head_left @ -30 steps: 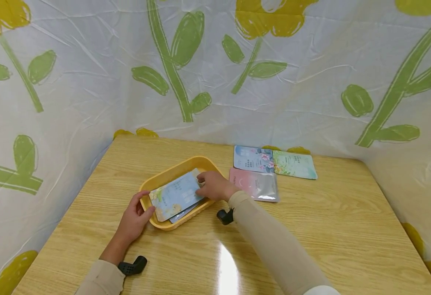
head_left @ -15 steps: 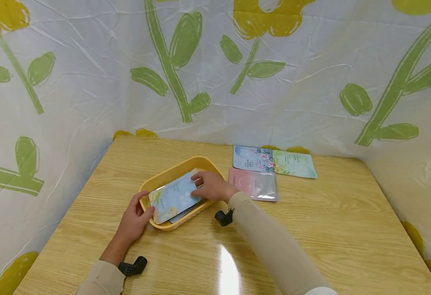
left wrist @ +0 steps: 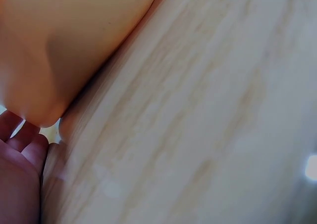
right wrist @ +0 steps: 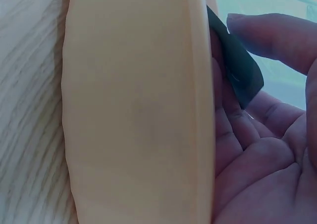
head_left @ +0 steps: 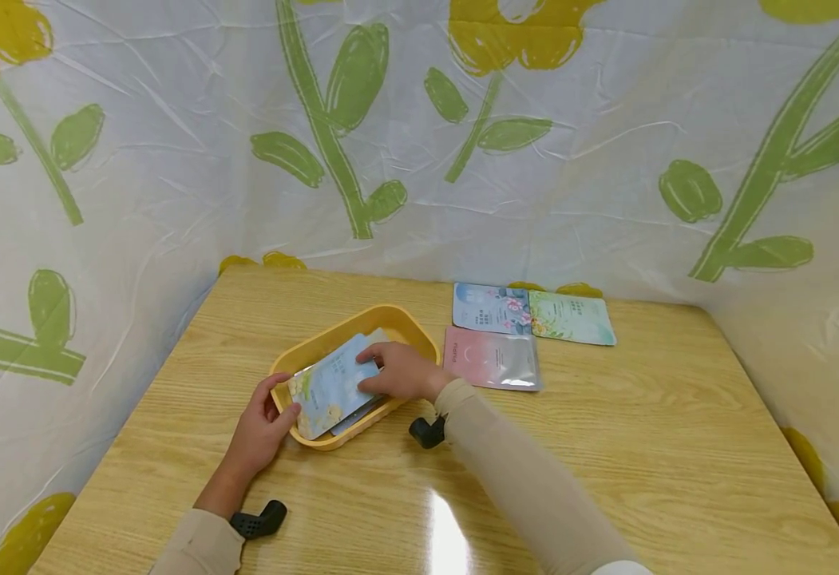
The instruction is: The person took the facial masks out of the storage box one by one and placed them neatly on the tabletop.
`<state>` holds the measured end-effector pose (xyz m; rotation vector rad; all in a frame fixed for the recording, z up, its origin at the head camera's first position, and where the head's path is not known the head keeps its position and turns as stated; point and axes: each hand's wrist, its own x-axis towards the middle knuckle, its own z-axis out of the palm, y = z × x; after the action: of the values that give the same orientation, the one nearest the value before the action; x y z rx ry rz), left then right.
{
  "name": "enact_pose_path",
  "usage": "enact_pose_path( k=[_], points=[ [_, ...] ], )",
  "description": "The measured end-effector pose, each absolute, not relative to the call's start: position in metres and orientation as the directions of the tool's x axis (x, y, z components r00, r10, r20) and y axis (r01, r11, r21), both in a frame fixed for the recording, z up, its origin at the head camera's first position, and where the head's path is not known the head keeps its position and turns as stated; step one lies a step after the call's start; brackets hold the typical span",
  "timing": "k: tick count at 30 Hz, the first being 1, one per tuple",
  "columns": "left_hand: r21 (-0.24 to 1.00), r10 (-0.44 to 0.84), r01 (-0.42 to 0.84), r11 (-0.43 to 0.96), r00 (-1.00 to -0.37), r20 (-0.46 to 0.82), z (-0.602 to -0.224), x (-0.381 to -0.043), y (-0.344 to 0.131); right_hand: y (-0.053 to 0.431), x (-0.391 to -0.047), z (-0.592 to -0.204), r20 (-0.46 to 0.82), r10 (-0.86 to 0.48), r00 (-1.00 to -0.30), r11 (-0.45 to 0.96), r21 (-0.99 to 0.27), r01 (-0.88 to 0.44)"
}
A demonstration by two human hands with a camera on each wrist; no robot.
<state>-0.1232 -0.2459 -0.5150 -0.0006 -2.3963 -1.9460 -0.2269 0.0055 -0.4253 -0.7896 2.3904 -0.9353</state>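
Note:
A yellow plastic basket (head_left: 362,314) stands on the table, tilted diagonally in the head view. My left hand (head_left: 261,427) holds its left end, thumb on the near side and fingers at the rim. Inside lies a light blue sheet mask packet (head_left: 333,387) with yellow flowers printed on it. My right hand (head_left: 405,372) pinches this packet's right end between thumb and fingers. Beneath it peeks the edge of another packet (head_left: 353,420). The right wrist view has the basket's side wall (right wrist: 133,105) in front, hiding part of my right fingers.
To the right of the basket lie a blue floral packet (head_left: 487,307), a green one (head_left: 570,317) and a pink-silver one (head_left: 491,358), flat on the wooden table (head_left: 642,447). A flower-printed cloth (head_left: 570,200) hangs behind and at both sides.
My right hand has moved a little left and down over the basket. The light blue packet has shifted slightly left, uncovering more of what lies under it. My left hand stays put.

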Motion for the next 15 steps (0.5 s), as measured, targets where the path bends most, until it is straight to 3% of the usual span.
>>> enact_pose_path(
  k=[15],
  points=[
    [0.978, -0.024, 0.054, 0.199, -0.998, 0.06, -0.5166, -0.1231, -0.2462, 0.012, -0.2187, -0.4287, -0.083, -0.621, -0.779, 0.543, -0.763, -0.351]
  ],
)
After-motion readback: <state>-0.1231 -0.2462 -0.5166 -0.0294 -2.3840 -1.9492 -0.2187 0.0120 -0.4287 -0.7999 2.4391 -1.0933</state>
